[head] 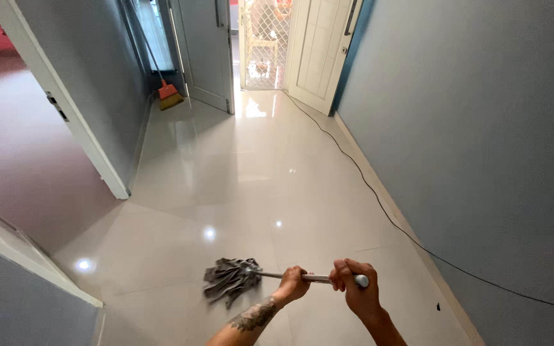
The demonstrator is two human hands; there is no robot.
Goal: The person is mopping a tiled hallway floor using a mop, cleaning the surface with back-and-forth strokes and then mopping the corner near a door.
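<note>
Nearest the camera, two bare forearms are reaching fwd over a glossy cream tile floor (pixel 238 166). The right hand (pixel 352 285) is wrapping tight around the end of a mop handle (pixel 315 278), fingers curled closed over the grey grip. The left hand (pixel 292 286), tattoo showing on the forearm, is closing around the metal shaft a bit lower, near the mop head. Both fists are gripping the handle, close together but not touching.

The mop head (pixel 229 280), a bunch of grey cloth strips, is lying on the tile just left of the hands, w/ the handle running almost level.

Further out, a thin black cable (pixel 379 198) is trailing along the base of the blue-grey wall (pixel 482 128) on the right, heading to the doors. A white door frame (pixel 65 109) is opening left. At the far end, an orange broom (pixel 168 95) is leaning in a corner beside white doors (pixel 318 51) and a mesh gate (pixel 265 38).

Risks, judging from this: the floor is looking shiny, poss. wet, so slipping is likely; strips could be snagging the cable if swept right.
</note>
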